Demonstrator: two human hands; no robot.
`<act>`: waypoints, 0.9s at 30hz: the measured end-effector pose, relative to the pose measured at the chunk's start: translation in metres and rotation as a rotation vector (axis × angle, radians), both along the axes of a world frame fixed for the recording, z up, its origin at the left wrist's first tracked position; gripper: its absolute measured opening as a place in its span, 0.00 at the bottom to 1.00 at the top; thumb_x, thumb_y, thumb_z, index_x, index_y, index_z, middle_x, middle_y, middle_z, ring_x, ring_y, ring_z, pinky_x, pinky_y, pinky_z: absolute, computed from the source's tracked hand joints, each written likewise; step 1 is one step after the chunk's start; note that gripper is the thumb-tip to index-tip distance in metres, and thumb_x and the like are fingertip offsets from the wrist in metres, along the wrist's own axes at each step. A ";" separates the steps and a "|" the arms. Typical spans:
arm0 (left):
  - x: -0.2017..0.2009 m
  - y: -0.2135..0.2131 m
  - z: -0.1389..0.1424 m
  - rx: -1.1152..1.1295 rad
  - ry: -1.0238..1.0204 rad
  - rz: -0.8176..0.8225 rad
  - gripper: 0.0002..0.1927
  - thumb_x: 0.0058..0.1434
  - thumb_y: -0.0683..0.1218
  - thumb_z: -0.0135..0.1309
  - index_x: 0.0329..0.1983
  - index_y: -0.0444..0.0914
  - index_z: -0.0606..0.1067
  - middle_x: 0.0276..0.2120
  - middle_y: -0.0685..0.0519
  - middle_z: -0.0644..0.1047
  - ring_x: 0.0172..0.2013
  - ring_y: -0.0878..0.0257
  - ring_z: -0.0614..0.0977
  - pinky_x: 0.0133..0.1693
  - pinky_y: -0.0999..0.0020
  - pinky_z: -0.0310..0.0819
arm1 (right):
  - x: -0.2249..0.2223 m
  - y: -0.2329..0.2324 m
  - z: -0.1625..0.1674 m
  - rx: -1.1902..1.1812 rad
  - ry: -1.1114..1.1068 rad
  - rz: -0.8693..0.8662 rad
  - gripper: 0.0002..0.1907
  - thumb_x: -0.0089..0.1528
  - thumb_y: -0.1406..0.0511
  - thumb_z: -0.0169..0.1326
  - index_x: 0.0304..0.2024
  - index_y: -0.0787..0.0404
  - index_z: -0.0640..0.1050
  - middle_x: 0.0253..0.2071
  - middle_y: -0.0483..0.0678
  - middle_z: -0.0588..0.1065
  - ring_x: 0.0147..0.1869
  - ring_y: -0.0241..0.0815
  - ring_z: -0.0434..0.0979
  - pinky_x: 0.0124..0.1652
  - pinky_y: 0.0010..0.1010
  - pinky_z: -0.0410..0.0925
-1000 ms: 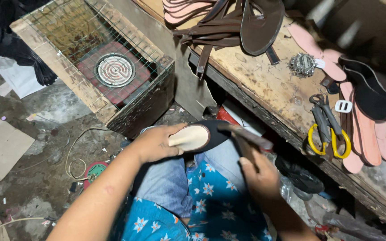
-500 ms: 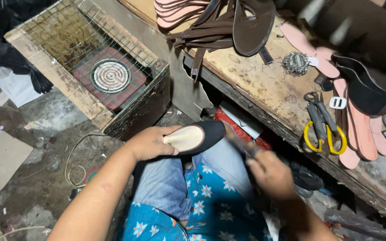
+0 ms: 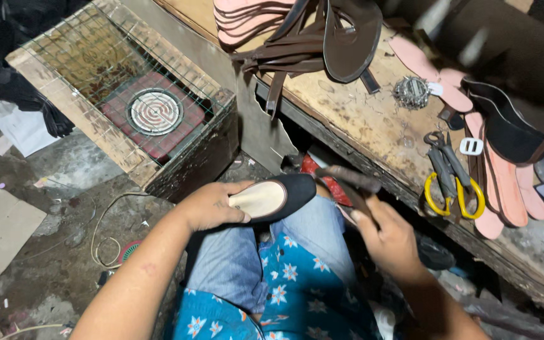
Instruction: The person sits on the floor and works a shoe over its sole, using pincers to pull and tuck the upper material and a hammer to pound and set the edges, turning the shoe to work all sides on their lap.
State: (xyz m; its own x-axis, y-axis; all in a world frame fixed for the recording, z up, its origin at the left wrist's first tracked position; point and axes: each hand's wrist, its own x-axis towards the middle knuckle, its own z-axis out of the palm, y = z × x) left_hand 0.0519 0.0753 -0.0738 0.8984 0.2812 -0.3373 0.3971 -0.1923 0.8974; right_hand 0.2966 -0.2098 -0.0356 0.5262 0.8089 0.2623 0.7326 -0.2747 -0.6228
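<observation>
Cluttered tabletop [image 3: 373, 126], yellow-handled pliers [image 3: 451, 189] on it; your left hand [image 3: 212, 204] grips a black shoe [image 3: 278, 196], right hand [image 3: 388, 236] clenches a blurred dark tool [image 3: 347, 179].

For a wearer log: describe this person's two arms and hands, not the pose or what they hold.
Both forearms are bare, with no sleeves in view. The left hand wears no glove, ring or watch, and a small dark mark sits on its back. The right hand is likewise ungloved, with nothing visible on its wrist. It looks slightly blurred.
</observation>
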 end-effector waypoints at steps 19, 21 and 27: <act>-0.019 -0.093 0.050 0.892 0.043 0.168 0.51 0.38 0.51 0.72 0.69 0.46 0.66 0.48 0.42 0.73 0.49 0.47 0.74 0.53 0.49 0.62 | 0.014 -0.023 0.002 -0.269 0.580 -0.316 0.35 0.67 0.62 0.58 0.77 0.49 0.67 0.40 0.69 0.78 0.42 0.74 0.77 0.42 0.50 0.70; -0.021 -0.105 0.047 0.979 -0.047 0.206 0.52 0.33 0.49 0.72 0.66 0.44 0.68 0.48 0.40 0.73 0.49 0.46 0.74 0.55 0.49 0.60 | 0.003 -0.029 0.010 -0.322 0.623 -0.281 0.35 0.67 0.62 0.58 0.78 0.48 0.66 0.40 0.72 0.79 0.42 0.75 0.78 0.43 0.50 0.71; -0.022 -0.111 0.038 1.074 -0.114 0.231 0.51 0.31 0.50 0.72 0.65 0.43 0.68 0.50 0.38 0.73 0.50 0.44 0.73 0.54 0.48 0.60 | -0.040 -0.016 0.024 -0.215 0.087 0.045 0.28 0.62 0.56 0.56 0.65 0.54 0.72 0.55 0.56 0.79 0.59 0.50 0.80 0.58 0.33 0.69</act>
